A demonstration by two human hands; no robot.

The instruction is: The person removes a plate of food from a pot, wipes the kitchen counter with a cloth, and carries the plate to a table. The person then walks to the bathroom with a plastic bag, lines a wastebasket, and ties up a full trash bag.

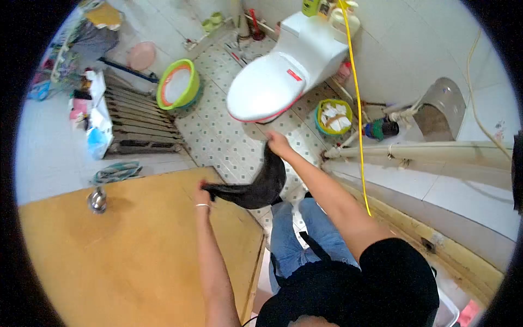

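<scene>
A black plastic bag (261, 182) hangs stretched in a curve between my two hands, above the tiled floor. My left hand (203, 195), with a white band at the wrist, is closed on its left end, beside the wooden door. Farther forward, my right hand (279, 144) grips the upper right end, just short of the toilet. The bag's mouth cannot be made out. To the right of my right hand stands a small yellow-green waste bin (319, 121) holding crumpled white paper.
The white toilet (264, 90) has its lid down. Nested basins (192, 92) stand by the radiator (141, 117). The yellow door (136, 245) with its round knob (97, 200) fills the left. A yellow cord (357, 109) hangs at right, near pipes (425, 151).
</scene>
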